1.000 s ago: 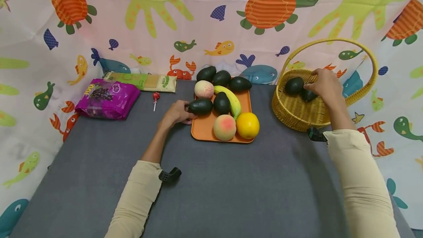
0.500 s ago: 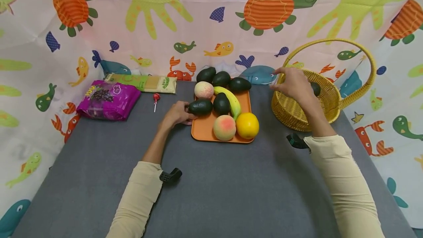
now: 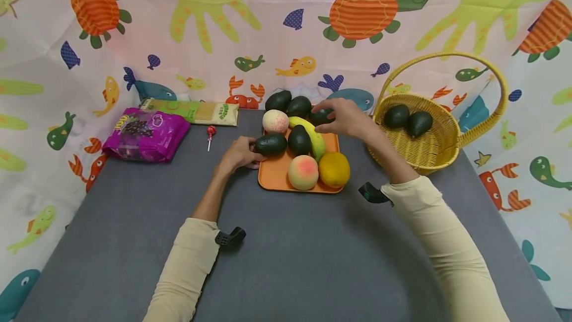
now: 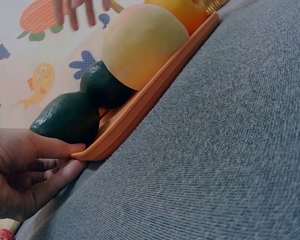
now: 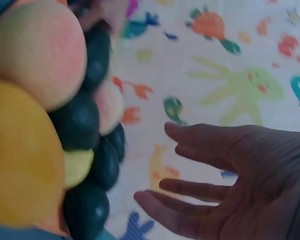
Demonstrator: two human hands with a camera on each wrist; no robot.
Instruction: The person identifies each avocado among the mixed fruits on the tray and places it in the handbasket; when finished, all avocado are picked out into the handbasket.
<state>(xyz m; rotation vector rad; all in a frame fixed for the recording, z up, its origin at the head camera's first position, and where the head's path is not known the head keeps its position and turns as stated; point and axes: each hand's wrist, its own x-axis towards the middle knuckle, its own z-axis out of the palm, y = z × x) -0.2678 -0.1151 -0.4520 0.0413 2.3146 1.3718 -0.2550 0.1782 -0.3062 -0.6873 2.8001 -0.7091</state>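
Note:
An orange tray (image 3: 273, 179) bears several dark green avocados (image 3: 299, 140), two peaches (image 3: 303, 173), a banana (image 3: 318, 144) and a round yellow fruit (image 3: 334, 170). My left hand (image 3: 240, 153) pinches the tray's left rim, thumb on top and fingers below, as the left wrist view shows. Right beside that thumb lies one avocado (image 4: 70, 119). Over the tray's back right corner hovers my right hand (image 3: 346, 118), fingers spread and holding nothing. It partly covers the avocado (image 3: 321, 116) there. Two avocados (image 3: 419, 124) lie inside the yellow wicker basket (image 3: 391, 155).
Behind the left hand are a purple grape-printed packet (image 3: 147, 135), a red lollipop (image 3: 211, 132) and a long green and beige packet (image 3: 196, 112). The basket's tall handle (image 3: 502, 88) arches up at the right. A printed cloth (image 3: 268, 14) hangs behind the grey table (image 3: 286, 262).
My right hand has let go of an avocado in the basket and moved left, out over the tray's back right corner. The left hand has stayed at the tray rim.

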